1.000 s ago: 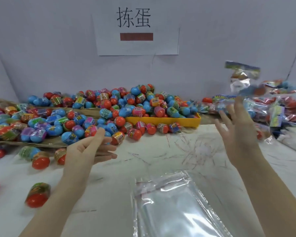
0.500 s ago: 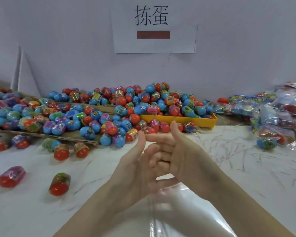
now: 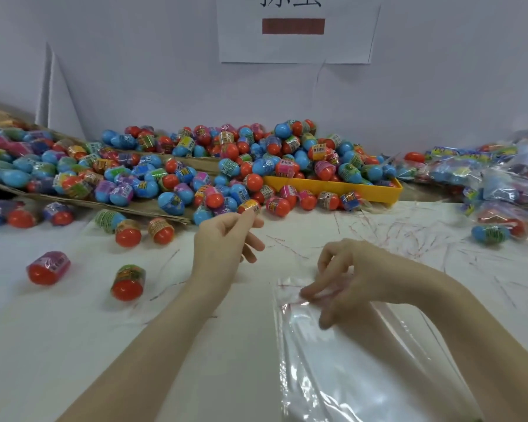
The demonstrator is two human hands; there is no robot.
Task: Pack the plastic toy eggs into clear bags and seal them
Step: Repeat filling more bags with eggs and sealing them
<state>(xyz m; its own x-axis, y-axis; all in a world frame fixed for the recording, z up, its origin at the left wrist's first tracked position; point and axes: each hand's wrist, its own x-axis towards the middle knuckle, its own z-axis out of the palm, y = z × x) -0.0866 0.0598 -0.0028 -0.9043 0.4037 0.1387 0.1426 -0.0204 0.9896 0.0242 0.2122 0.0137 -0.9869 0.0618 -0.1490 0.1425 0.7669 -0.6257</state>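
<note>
A big heap of plastic toy eggs (image 3: 226,169), blue and red with bright wrappers, lies across the back of the white table (image 3: 195,345). My left hand (image 3: 226,242) hovers at the heap's front edge. Its fingers are relaxed, and the tips are right in front of an orange-labelled egg (image 3: 249,205). My right hand (image 3: 354,278) pinches the top edge of a clear bag (image 3: 363,360), the topmost of a flat stack at the lower right. The bag is empty.
Part of the heap sits in a yellow tray (image 3: 333,187), and part lies on flattened cardboard (image 3: 104,204). Loose eggs (image 3: 48,268) lie on the table at left. Filled bags (image 3: 500,184) pile up at the right edge. A paper sign (image 3: 296,41) hangs on the wall.
My hands, together in front of me half a second ago, have parted. The left went forward to the heap; the right dropped onto the clear bags and pinched the top edge.
</note>
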